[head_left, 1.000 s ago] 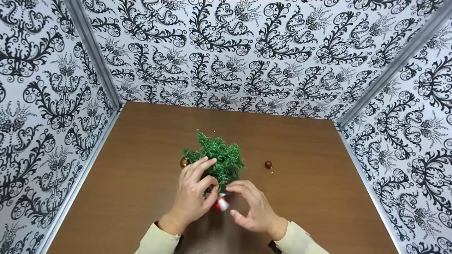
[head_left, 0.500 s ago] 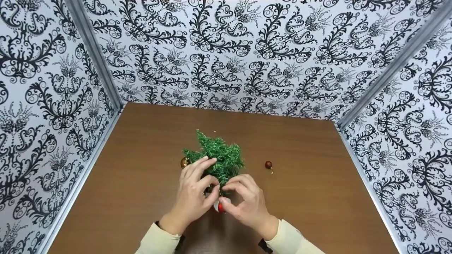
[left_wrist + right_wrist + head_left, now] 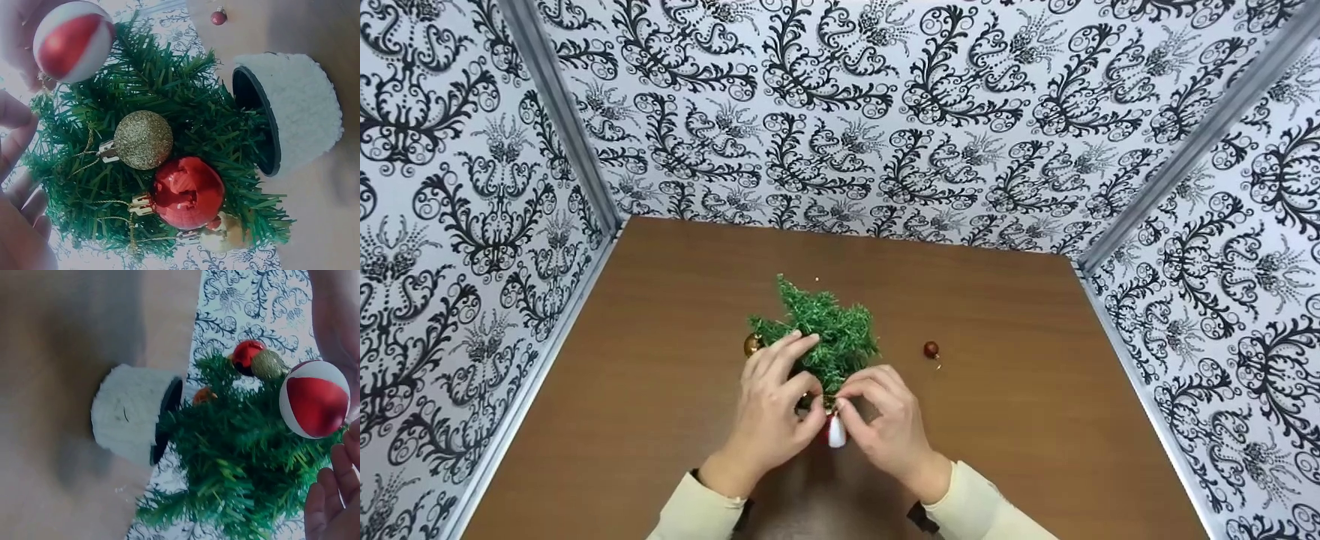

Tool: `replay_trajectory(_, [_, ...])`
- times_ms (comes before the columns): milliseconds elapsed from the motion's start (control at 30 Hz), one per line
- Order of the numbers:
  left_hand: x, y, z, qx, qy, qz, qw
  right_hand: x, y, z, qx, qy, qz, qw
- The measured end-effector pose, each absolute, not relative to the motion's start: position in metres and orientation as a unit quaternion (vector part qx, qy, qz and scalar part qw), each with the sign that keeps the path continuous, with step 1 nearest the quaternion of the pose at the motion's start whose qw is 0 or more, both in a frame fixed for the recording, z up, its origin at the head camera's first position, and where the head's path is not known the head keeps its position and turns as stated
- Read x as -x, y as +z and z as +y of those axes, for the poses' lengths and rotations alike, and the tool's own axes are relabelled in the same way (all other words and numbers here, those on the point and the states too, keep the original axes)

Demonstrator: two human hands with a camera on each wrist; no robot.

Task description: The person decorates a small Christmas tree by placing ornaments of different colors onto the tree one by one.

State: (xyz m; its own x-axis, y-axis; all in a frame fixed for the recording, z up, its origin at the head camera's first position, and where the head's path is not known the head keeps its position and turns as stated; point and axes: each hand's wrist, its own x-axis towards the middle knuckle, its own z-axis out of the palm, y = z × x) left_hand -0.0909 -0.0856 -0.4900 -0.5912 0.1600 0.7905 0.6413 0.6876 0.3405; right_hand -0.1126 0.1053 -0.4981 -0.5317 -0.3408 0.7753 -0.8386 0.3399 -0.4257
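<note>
A small green Christmas tree [image 3: 840, 330] rises from a fuzzy white pot [image 3: 306, 112]. My left hand [image 3: 769, 412] pinches near the treetop, thumb and index finger meeting at a branch tip. Close beside it my right hand [image 3: 889, 424] holds the gold string of a red-and-white striped bauble [image 3: 318, 399] between thumb and index finger. The bauble hangs below the fingertips, and its string [image 3: 44, 81] runs up towards the branches. On the tree's left side hang a gold glitter bauble [image 3: 144, 139], a shiny red bauble [image 3: 190, 192] and a golden bauble [image 3: 752, 345].
A small dark red bauble [image 3: 931, 349] lies on the brown table [image 3: 997, 420], right of the tree. A tiny white speck [image 3: 817, 279] lies behind the tree. Black-and-white patterned walls [image 3: 840, 135] enclose the table at the back and sides.
My right hand has moved left to the treetop, and its thumb and index finger have come together on the string. The striped bauble has turned its white side up. The left hand has stayed put.
</note>
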Motion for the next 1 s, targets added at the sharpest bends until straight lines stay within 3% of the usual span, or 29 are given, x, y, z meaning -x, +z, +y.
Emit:
replay_trajectory(733, [0.094,-0.482,-0.076,0.172,-0.281,-0.838,0.435,0.147,-0.472,0.117,-0.439,0.288,-0.791,0.316])
replay_trajectory(1000, [0.095,-0.487,-0.075,0.147,-0.268,-0.843,0.442,0.148,-0.483,0.113,-0.412,0.313,-0.811,0.271])
